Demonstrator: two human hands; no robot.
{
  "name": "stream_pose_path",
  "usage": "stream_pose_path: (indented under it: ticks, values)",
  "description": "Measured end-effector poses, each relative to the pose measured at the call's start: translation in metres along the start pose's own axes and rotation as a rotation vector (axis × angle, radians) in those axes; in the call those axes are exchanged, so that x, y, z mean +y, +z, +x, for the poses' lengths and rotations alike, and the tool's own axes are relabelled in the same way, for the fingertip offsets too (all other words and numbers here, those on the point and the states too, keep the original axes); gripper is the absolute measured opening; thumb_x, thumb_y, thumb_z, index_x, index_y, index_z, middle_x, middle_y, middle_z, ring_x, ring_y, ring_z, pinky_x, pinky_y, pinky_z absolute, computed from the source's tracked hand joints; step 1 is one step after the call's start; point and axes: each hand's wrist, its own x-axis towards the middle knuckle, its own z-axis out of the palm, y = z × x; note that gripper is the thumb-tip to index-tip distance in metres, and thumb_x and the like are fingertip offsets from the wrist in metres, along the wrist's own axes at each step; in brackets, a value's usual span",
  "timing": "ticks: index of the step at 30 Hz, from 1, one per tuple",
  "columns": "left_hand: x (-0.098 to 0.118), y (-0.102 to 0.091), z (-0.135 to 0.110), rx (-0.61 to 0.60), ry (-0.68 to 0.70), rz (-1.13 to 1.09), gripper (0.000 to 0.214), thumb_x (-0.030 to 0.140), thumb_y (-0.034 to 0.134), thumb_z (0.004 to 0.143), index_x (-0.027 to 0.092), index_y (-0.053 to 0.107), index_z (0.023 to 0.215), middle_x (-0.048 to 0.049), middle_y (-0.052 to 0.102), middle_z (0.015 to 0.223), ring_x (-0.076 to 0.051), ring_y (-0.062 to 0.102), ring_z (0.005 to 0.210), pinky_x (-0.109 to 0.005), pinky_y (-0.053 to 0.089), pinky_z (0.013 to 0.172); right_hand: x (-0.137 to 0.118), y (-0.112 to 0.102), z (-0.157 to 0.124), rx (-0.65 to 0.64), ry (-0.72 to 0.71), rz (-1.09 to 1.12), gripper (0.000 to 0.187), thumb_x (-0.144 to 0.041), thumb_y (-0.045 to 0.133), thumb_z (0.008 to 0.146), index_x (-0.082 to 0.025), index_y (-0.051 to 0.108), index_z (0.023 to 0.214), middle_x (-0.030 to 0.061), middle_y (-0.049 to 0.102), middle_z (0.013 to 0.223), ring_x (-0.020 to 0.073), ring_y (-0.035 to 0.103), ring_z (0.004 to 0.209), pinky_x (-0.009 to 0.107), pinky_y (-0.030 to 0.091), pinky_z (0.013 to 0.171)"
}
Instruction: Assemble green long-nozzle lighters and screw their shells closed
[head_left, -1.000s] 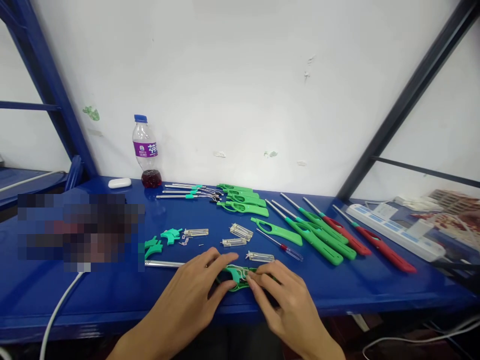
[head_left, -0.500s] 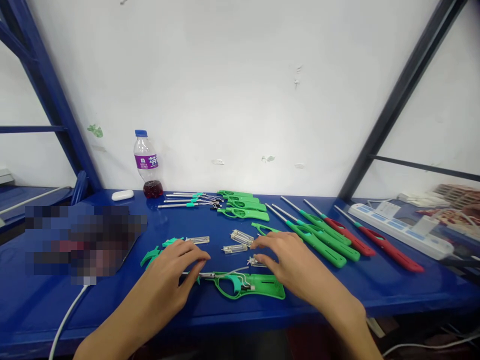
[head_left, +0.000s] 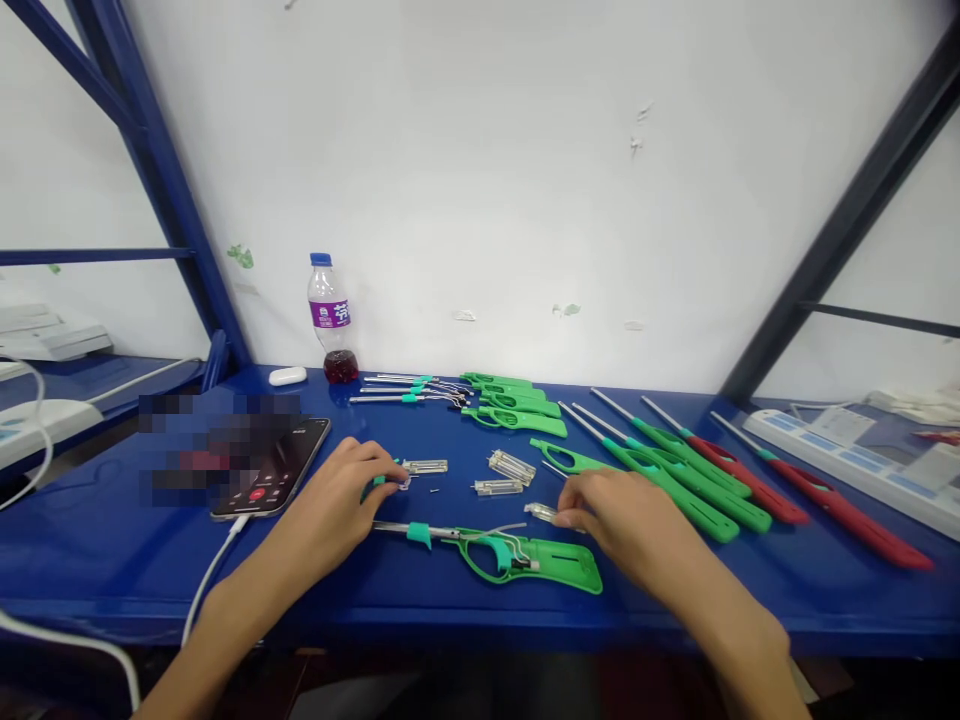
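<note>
The bottle [head_left: 332, 345] has a purple label [head_left: 328, 314] with a large white Chinese character on its right side, perhaps 节, though the curve and distance make it uncertain; smaller white print at the label's left is too fine to read; the phone [head_left: 274, 470] shows a round red button [head_left: 257, 494] with a white sign on it, among pale icons [head_left: 277, 481]; the tiny marks at its screen top are illegible.

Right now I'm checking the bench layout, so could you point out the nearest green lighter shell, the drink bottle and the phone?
Nearest green lighter shell [head_left: 566, 570]: head view, inside its handle.
Drink bottle [head_left: 330, 315]: head view, on its purple label.
Phone [head_left: 282, 467]: head view, on its dark screen.
</note>
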Motion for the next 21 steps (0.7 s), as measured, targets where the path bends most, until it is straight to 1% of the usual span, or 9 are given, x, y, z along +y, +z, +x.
stream_pose_path:
  ticks: [4,8,11,15,21]
  values:
    - [0.001,0.005,0.0,-0.021,-0.019,0.022,0.033,0.037,0.053,0.104,0.024,0.081,0.094,-0.0069,0.076,0.098,-0.026,0.064,0.089,-0.039,0.055,0.078,-0.002,-0.011,-0.005,-0.058,0.106,-0.06,0.014,-0.027,0.07,0.095,-0.027,0.074,0.082,0.0008,0.077,0.071,0.0245,0.068,0.062,0.032,0.034,0.056]
    - [-0.002,0.006,0.0,-0.034,-0.035,0.034,0.034,0.035,0.052,0.104,0.023,0.08,0.09,-0.0078,0.075,0.097,-0.026,0.062,0.088,-0.039,0.054,0.076,-0.003,-0.017,-0.007,-0.062,0.173,-0.11,0.015,-0.031,0.066,0.098,-0.03,0.074,0.085,0.0001,0.077,0.072,0.0277,0.07,0.067,0.032,0.035,0.058]
    - [-0.002,0.007,0.0,-0.046,-0.021,0.034,0.035,0.034,0.05,0.105,0.022,0.078,0.089,-0.0077,0.074,0.098,-0.026,0.061,0.089,-0.039,0.053,0.078,-0.003,-0.018,-0.008,-0.073,0.169,-0.141,0.017,-0.031,0.066,0.099,-0.03,0.074,0.084,0.0007,0.077,0.071,0.0289,0.071,0.069,0.033,0.035,0.059]
    - [-0.003,0.006,0.001,-0.059,0.002,0.036,0.033,0.032,0.049,0.105,0.022,0.076,0.089,-0.0069,0.073,0.099,-0.026,0.06,0.089,-0.038,0.052,0.08,-0.005,-0.018,-0.007,-0.069,0.133,-0.164,0.017,-0.028,0.066,0.098,-0.028,0.074,0.083,0.0025,0.077,0.071,0.0282,0.07,0.066,0.033,0.034,0.058]
    - [0.0,0.004,0.002,-0.08,-0.016,0.019,0.03,0.027,0.046,0.105,0.021,0.072,0.091,-0.007,0.072,0.1,-0.026,0.058,0.091,-0.039,0.05,0.083,-0.017,-0.026,-0.004,-0.172,0.172,-0.163,0.022,-0.031,0.06,0.103,-0.026,0.075,0.088,0.0032,0.077,0.075,0.0267,0.07,0.068,0.032,0.034,0.058]
